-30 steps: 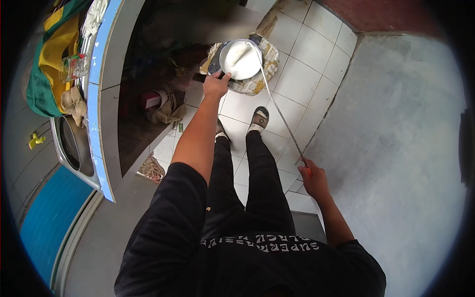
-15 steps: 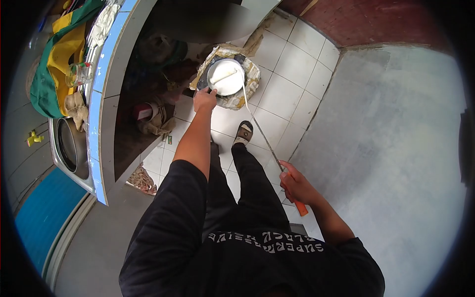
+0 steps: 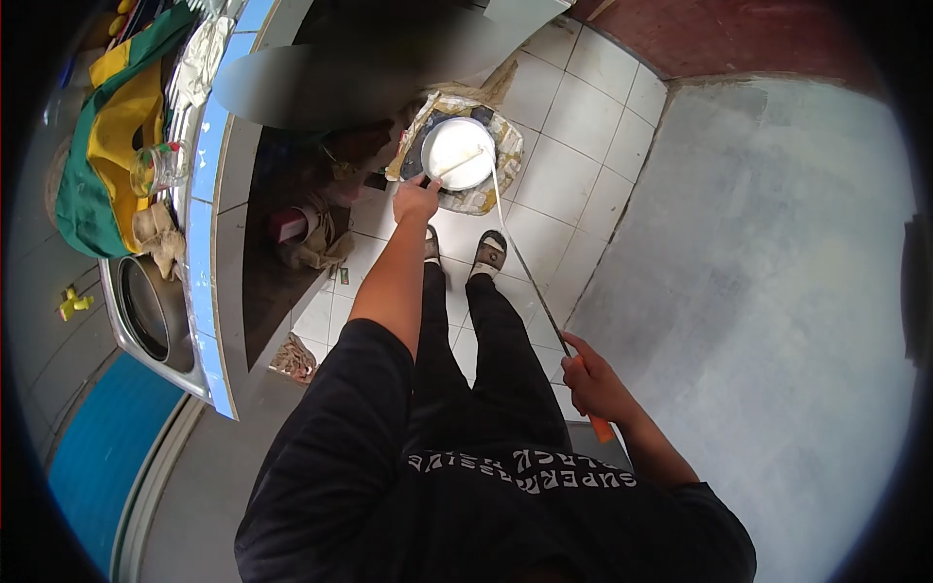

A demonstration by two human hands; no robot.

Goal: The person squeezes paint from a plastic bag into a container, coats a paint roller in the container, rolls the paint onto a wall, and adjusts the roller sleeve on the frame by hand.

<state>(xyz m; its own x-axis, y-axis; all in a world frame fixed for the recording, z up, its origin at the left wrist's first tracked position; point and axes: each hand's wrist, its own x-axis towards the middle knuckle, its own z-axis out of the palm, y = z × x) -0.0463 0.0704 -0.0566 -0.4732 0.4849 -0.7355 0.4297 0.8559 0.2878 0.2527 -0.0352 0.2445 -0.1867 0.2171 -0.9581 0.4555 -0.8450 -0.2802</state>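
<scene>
My right hand point(image 3: 595, 387) is wrapped around the orange handle point(image 3: 602, 428) of a long-framed paint roller. Its thin metal rod point(image 3: 530, 275) runs up to a round container point(image 3: 428, 153) of white paint, where the pale roller head point(image 3: 463, 161) lies at the surface. My left hand point(image 3: 417, 200) grips the near-left edge of that container. A short dark piece, perhaps a handle, sticks out beside the fingers. Under the container lies a crumpled, paint-stained sack or sheet point(image 3: 507, 167).
A blue-edged tiled counter point(image 3: 208, 262) runs along the left, with a metal sink point(image 3: 190, 335), a glass jar point(image 3: 161, 167) and a green-yellow cloth point(image 3: 117, 146). Beneath it are a shaded recess and a rag point(image 3: 319, 251). A grey-white painted wall point(image 3: 758, 291) rises at right above white floor tiles point(image 3: 583, 117).
The roller head has shifted rightward within the container and sits at a different angle. My view has moved slightly, and both feet now show. Both hands keep their holds.
</scene>
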